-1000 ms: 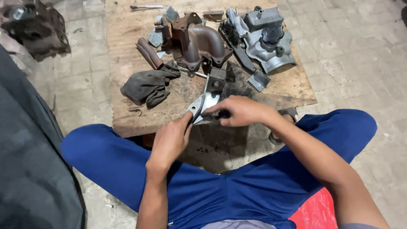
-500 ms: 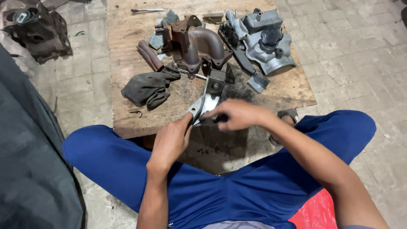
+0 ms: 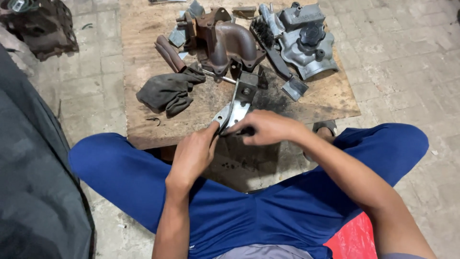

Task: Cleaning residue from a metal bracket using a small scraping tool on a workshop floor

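A flat grey metal bracket [image 3: 238,103] lies at the near edge of a wooden board [image 3: 143,96], its far end dark and bolted. My left hand [image 3: 194,153] pinches the bracket's near left corner. My right hand [image 3: 268,127] covers its near right end, fingers curled over something dark that I cannot make out. Both hands meet over the board's front edge, above my blue-trousered legs.
On the board lie a dark rag [image 3: 167,91], a rusty elbow pipe casting [image 3: 227,43], a brown-handled tool [image 3: 170,53], a grey metal housing with a black cap [image 3: 306,41] and a small grey plate [image 3: 294,88]. A dark greasy part [image 3: 40,26] sits on the tiled floor, left.
Both hands stay on the bracket with only slight shifts; the view has tilted a little, nothing else on the board moved.
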